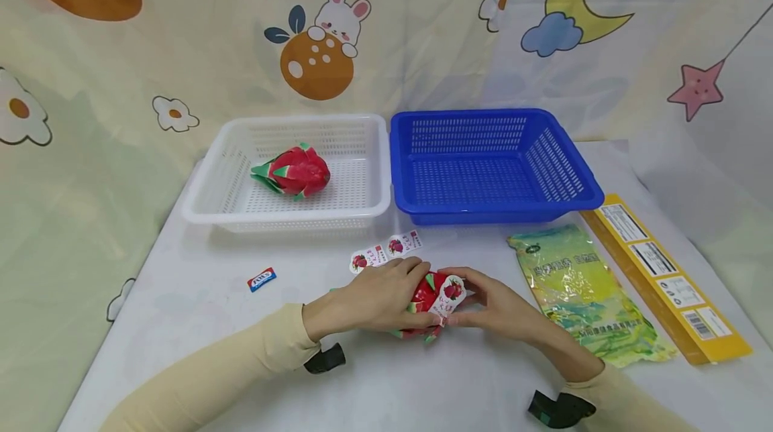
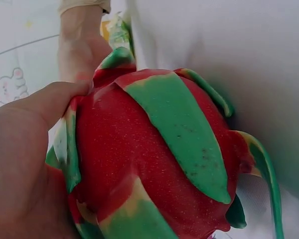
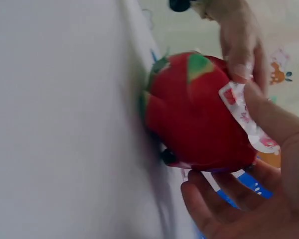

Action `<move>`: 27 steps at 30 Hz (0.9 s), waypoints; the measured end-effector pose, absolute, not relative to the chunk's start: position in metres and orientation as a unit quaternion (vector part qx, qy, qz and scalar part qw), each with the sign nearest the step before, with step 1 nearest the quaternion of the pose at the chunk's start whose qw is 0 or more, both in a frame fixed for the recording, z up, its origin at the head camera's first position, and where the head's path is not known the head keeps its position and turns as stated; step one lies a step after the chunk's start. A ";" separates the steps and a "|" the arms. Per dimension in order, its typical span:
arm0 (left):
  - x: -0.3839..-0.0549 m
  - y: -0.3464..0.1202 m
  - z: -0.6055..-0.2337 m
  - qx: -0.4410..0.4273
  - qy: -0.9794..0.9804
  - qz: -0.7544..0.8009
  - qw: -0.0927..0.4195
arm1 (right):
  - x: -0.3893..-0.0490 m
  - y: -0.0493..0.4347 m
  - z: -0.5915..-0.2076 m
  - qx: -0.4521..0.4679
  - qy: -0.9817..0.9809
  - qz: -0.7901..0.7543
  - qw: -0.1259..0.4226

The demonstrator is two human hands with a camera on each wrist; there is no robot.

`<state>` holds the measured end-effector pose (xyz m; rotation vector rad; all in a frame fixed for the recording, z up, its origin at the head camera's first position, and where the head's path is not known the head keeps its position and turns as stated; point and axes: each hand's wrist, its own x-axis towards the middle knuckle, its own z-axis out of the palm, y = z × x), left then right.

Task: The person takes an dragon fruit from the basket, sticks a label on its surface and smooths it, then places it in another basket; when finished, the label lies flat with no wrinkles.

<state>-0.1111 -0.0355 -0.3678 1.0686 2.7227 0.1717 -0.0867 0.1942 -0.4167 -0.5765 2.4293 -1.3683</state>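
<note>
A red dragon fruit with green scale tips (image 1: 425,290) lies on the white tabletop between both hands. My left hand (image 1: 383,294) grips it from the left, thumb along its near side; the left wrist view shows the thumb against the red skin (image 2: 124,134). A white label with a dragon fruit picture (image 1: 451,291) lies over the fruit's right end. My right hand (image 1: 498,308) holds that end, thumb at the label and fingers curled round the far side. In the right wrist view, the label (image 3: 243,114) lies across the fruit's edge, partly behind the right thumb.
Behind stand a white basket (image 1: 286,219) holding another dragon fruit (image 1: 296,172), and a blue basket (image 1: 498,207). More labels (image 1: 370,258) lie just beyond the hands. A small blue-and-red packet (image 1: 262,279) is at left; a green-yellow bag (image 1: 586,291) and a yellow strip package (image 1: 670,281) are at right.
</note>
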 end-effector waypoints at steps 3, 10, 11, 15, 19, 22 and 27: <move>-0.111 -0.036 -0.368 0.359 0.925 0.060 0.111 | -0.092 0.192 -0.416 -0.181 0.835 -0.497 0.155; -0.110 -0.035 -0.368 0.363 0.923 0.065 0.113 | -0.102 0.188 -0.419 -0.104 0.801 -0.559 0.187; -0.110 -0.035 -0.368 0.363 0.923 0.063 0.113 | -0.103 0.188 -0.419 -0.091 0.794 -0.568 0.196; -0.110 -0.036 -0.368 0.360 0.924 0.060 0.110 | -0.111 0.187 -0.417 -0.069 0.775 -0.586 0.225; -0.111 -0.036 -0.369 0.362 0.924 0.060 0.108 | -0.116 0.189 -0.411 -0.078 0.781 -0.571 0.239; -0.112 -0.036 -0.369 0.363 0.923 0.065 0.112 | -0.118 0.198 -0.401 -0.100 0.810 -0.537 0.212; -0.112 -0.035 -0.368 0.358 0.923 0.069 0.122 | -0.132 0.236 -0.352 -0.117 0.862 -0.477 0.127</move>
